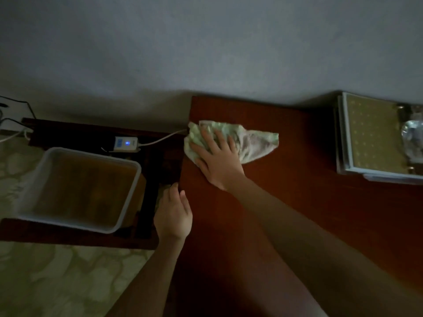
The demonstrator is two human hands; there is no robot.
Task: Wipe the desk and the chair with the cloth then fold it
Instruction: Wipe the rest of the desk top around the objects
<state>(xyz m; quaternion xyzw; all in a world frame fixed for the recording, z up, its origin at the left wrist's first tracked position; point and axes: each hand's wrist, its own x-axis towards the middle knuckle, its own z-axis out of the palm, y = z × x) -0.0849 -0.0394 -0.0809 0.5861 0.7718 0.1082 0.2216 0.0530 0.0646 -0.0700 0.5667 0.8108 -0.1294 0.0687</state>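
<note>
- Cloth [251,143]: pale green, crumpled, lying at the far left corner of the desk [297,202].
- Right hand [219,161]: palm down on the cloth, fingers straight and spread wide, pressing it to the wood.
- Left hand [174,213]: at the desk's left edge, fingers close together, nearly straight, holding nothing.
- Stack of books [370,138]: far right edge, well apart from the cloth.
- White tub [29,191]: on dark furniture left of the desk, near a power strip [126,144].

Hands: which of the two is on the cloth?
The right hand, reaching farther, lies flat with fingers spread on the green patterned cloth on the desk. The left hand sits at the desk's left edge, touching no cloth.
</note>
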